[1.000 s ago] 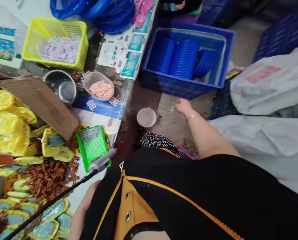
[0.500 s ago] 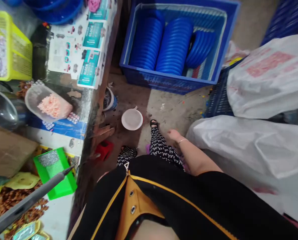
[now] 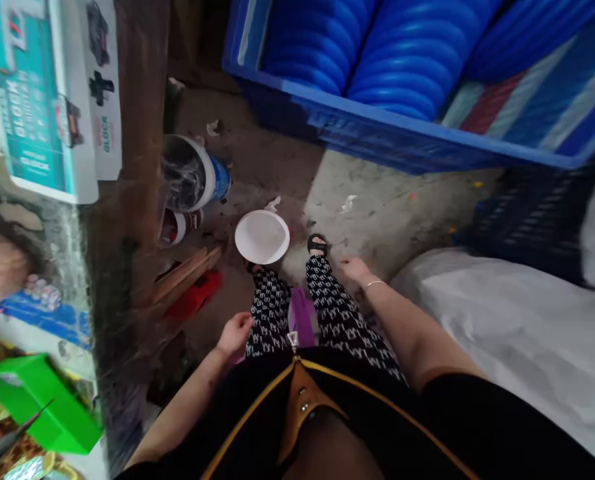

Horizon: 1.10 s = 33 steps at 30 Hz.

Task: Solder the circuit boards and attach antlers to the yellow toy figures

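left hand [image 3: 234,335] has emerged beside patterned trousers [image 3: 271,300]

Single head-worn camera, facing forward and steeply down past a black jacket with yellow zip [image 3: 222,407] to the grey concrete floor [image 3: 377,203]. Bare left hand [image 3: 236,333] and right hand [image 3: 357,270] sit below mid-frame; blue plastic crate [image 3: 377,135], close, cropped by top edge.

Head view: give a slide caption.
Bare left hand and right hand beside black-and-white patterned trousers, blue plastic crate ahead.
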### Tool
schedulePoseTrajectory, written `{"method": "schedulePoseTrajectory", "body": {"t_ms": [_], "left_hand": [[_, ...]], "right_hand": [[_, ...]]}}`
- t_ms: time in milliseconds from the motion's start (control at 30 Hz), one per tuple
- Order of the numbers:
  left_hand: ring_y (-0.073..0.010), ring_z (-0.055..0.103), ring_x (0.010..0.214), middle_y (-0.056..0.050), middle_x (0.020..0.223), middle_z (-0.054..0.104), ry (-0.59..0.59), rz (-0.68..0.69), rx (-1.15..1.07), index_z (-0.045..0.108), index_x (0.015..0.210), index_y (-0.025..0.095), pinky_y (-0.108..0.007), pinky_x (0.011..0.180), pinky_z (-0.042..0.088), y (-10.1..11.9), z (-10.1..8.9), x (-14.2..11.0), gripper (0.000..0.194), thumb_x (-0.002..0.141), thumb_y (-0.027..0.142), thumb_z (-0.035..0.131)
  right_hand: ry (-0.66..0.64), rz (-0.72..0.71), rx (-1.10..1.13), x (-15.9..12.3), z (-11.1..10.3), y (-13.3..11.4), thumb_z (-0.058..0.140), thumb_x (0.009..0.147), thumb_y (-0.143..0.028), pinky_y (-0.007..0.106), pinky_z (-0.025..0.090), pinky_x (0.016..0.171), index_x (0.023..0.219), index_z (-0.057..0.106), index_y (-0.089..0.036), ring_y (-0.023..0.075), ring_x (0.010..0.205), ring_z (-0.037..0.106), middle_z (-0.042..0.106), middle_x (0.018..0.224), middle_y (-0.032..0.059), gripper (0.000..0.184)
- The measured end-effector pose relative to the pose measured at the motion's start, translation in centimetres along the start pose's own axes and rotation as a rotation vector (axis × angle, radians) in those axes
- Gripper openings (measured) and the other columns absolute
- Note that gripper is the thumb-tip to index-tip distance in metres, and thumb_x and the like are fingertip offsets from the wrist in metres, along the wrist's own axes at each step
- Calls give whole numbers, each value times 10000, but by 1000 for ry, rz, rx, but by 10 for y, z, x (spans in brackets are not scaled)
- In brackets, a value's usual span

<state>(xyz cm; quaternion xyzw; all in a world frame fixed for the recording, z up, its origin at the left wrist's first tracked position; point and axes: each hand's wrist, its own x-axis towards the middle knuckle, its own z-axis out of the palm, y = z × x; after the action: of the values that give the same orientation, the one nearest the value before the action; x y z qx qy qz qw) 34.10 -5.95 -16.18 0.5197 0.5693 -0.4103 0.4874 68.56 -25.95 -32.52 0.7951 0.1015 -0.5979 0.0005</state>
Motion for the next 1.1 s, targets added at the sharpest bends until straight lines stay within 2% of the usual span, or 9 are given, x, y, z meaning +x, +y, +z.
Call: {"method": "schedulePoseTrajectory", "body": {"t_ms": [167, 300, 333, 400, 467, 533, 633, 767, 1100], "left_hand": [[-334, 585, 1347, -228, 1390, 649, -39, 30, 213, 677, 1294, 75, -465, 1194, 402, -26, 40, 34, 492, 864, 306, 616], [-379, 513, 1410, -174, 1488, 593, -154, 58, 373, 713, 1307, 180, -536, 1245, 313, -50, 73, 42, 531, 794, 316, 729], [-375, 510, 1411, -148, 1490, 598, -171, 61, 418, 717, 1307, 214, -550, 1248, 303, -55, 78, 43, 509, 814, 340, 722], [-349, 516, 1405, -102, 1480, 615, -186, 72, 504, 718, 1308, 264, -555, 1247, 304, -65, 82, 45, 450, 874, 372, 672], [-322, 536, 1386, -75, 1461, 635, -177, 80, 538, 728, 1284, 291, -536, 1244, 318, -72, 81, 46, 403, 895, 361, 651], [-321, 548, 1373, -77, 1443, 649, -172, 90, 535, 739, 1263, 295, -526, 1242, 325, -76, 79, 46, 393, 881, 343, 663], [-343, 570, 1348, -81, 1413, 669, -163, 119, 497, 756, 1220, 310, -532, 1219, 355, -77, 76, 46, 364, 866, 348, 675], [-355, 600, 1307, -82, 1367, 699, -106, 176, 458, 770, 1156, 312, -540, 1188, 385, -76, 77, 44, 318, 848, 314, 690], [-375, 575, 1334, -106, 1370, 696, -188, 147, 448, 785, 1131, 275, -548, 1195, 349, -82, 85, 46, 289, 866, 317, 677]], "right_hand": [[-6, -23, 34, 82, 40, -39, 572, 1003, -271, 423, 509, 1096, 1158, 715, -129, 228, 1191, 672, 716, 1252, 142, 254], [-19, -138, 112, 139, 77, -90, 710, 879, -454, 422, 431, 1189, 1530, 465, -142, 290, 1402, 533, 540, 1528, 171, 762], [-33, -158, 143, 149, 86, -100, 764, 819, -441, 433, 429, 1193, 1566, 405, -145, 307, 1415, 516, 517, 1548, 173, 880], [-67, -167, 205, 159, 102, -110, 778, 750, -319, 458, 471, 1146, 1554, 402, -158, 334, 1332, 580, 600, 1452, 167, 902], [-87, -146, 252, 155, 116, -103, 684, 724, -192, 463, 512, 1078, 1509, 439, -177, 331, 1194, 654, 696, 1282, 140, 823], [-84, -125, 289, 136, 126, -82, 585, 702, -145, 435, 512, 1072, 1502, 422, -176, 307, 1177, 652, 698, 1262, 129, 817], [-82, -106, 365, 93, 136, -36, 506, 670, -170, 392, 496, 1103, 1509, 377, -125, 262, 1226, 614, 638, 1375, 141, 849], [-102, -62, 423, 54, 145, 13, 483, 625, -230, 423, 545, 1030, 1495, 380, -97, 261, 1104, 651, 673, 1294, 151, 887], [-93, -44, 436, 64, 168, 27, 589, 655, -280, 478, 417, 1184, 1498, 441, -142, 314, 1326, 550, 594, 1440, 143, 866]]}}
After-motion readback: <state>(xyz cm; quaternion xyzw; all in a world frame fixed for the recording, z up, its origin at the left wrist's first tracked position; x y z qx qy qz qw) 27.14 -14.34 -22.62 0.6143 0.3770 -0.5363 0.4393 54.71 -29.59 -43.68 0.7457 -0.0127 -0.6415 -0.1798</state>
